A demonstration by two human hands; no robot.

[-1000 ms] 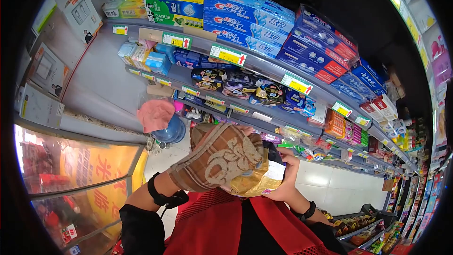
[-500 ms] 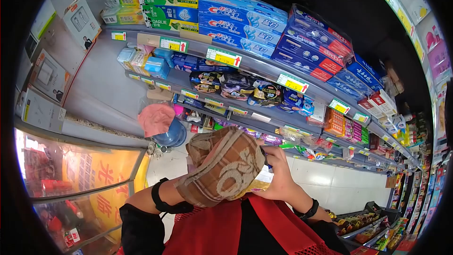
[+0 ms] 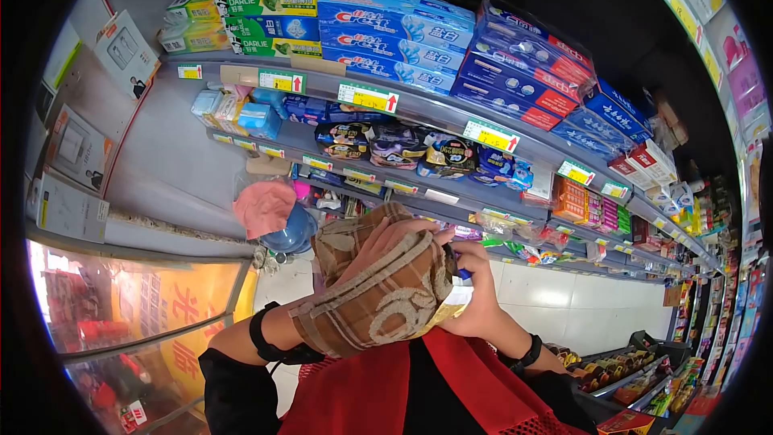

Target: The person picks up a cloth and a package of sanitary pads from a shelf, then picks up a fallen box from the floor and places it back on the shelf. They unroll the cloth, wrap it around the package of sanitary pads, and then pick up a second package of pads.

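A brown plaid cloth [image 3: 403, 298] with a pale raised pattern is draped over my left hand [image 3: 390, 246], whose fingers show between its folds and press it together. Beneath the cloth's right edge is a package [image 3: 456, 298] with white, gold and blue parts, most of it covered. My right hand [image 3: 481, 294] grips this package from the right side, fingers curled round its upper edge. Both hands are close together in front of my chest, and the cloth touches the package.
Ahead, a shelf [image 3: 411, 101] carries stacked toothpaste boxes [image 3: 394, 40] with black packs [image 3: 394, 145] below. A pink cloth [image 3: 264, 208] lies over a blue water bottle [image 3: 291, 234]. At left stands a glass case [image 3: 153, 330]; snack trays [image 3: 628, 379] are at lower right.
My left hand's fingers have come into sight over the cloth, which has folded and shifted slightly. My right hand still grips the package. The view has turned a little.
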